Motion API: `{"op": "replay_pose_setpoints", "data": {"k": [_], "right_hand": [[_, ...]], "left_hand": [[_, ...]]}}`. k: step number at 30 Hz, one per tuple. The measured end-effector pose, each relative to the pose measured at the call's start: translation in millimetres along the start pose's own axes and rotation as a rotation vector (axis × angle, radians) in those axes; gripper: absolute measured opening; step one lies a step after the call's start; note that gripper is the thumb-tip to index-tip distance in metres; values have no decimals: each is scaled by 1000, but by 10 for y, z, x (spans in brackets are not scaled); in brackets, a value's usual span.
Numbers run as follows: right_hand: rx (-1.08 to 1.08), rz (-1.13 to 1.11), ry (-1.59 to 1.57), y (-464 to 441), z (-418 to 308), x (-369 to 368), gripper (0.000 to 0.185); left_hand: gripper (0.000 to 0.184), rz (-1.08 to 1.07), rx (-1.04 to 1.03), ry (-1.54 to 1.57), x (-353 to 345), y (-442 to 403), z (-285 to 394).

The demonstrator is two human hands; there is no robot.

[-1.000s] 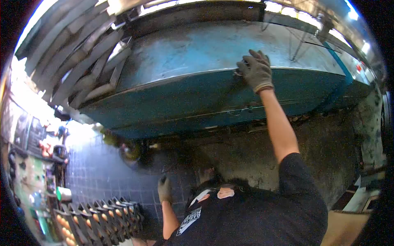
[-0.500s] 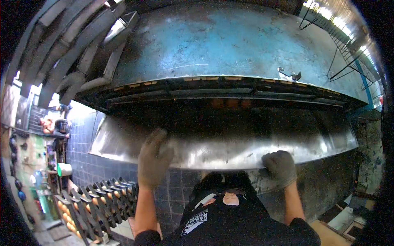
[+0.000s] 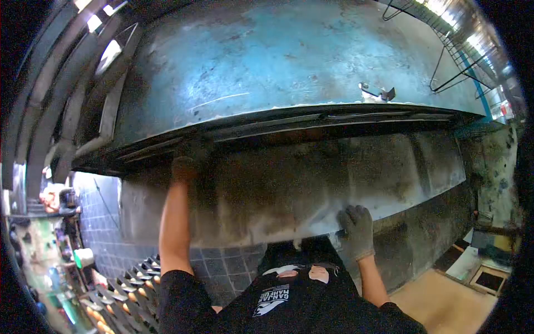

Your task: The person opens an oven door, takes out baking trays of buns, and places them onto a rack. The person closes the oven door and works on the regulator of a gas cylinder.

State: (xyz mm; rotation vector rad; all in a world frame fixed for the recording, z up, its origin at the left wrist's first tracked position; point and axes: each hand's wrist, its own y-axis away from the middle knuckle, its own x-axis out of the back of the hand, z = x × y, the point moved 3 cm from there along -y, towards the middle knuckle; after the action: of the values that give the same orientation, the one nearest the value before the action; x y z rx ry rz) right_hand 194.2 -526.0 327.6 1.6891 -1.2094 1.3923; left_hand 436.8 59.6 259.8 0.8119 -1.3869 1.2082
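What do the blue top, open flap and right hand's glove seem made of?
Blue top: probably painted sheet metal, judging by its glossy, scuffed surface. Open flap: likely bare metal, mostly dull and stained, with shine near the edge. Right hand's glove: matte grey, soft-looking, apparently knitted fabric; fibre unclear.

A broad blue metal cabinet (image 3: pixel 289 61) is set across the far side, with a long grey metal flap (image 3: pixel 267 200) lowered before its opening. A black wire rack (image 3: pixel 466 75) is stood on the top's right end; dark metal bars (image 3: pixel 41 111) are ranged at its left. The gloved left hand (image 3: pixel 191 155) is placed at the opening's left part, the gloved right hand (image 3: pixel 356 227) at the flap's near edge. A tan flat board (image 3: pixel 445 303) is laid at lower right.
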Motion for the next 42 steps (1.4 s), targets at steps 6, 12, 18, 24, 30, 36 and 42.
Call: {"op": "replay_pose_setpoints", "data": {"k": [6, 12, 18, 24, 30, 36, 42], "right_hand": [[-82, -129, -180, -145, 126, 251, 69], [-432, -48, -641, -280, 196, 322, 74], [-493, 0, -745, -423, 135, -16, 75], [-519, 13, -660, -216, -161, 164, 63], [-492, -144, -801, 149, 220, 318, 61], [-471, 206, -328, -763, 2205, 618, 69], [-76, 315, 195, -1808, 4501, 624, 67]], "left_hand": [[58, -56, 33, 8, -18, -251, -172], [49, -90, 93, -56, 17, 574, -21], [40, -197, 177, -158, 151, 2103, 400], [29, -269, 346, 65, 1344, 2445, 1702], [30, -439, 538, 200, 1653, 2848, 2213], [50, -464, 695, 312, 1579, 2927, 2389], [72, -101, 860, -3, 1758, 2562, 3674]]}}
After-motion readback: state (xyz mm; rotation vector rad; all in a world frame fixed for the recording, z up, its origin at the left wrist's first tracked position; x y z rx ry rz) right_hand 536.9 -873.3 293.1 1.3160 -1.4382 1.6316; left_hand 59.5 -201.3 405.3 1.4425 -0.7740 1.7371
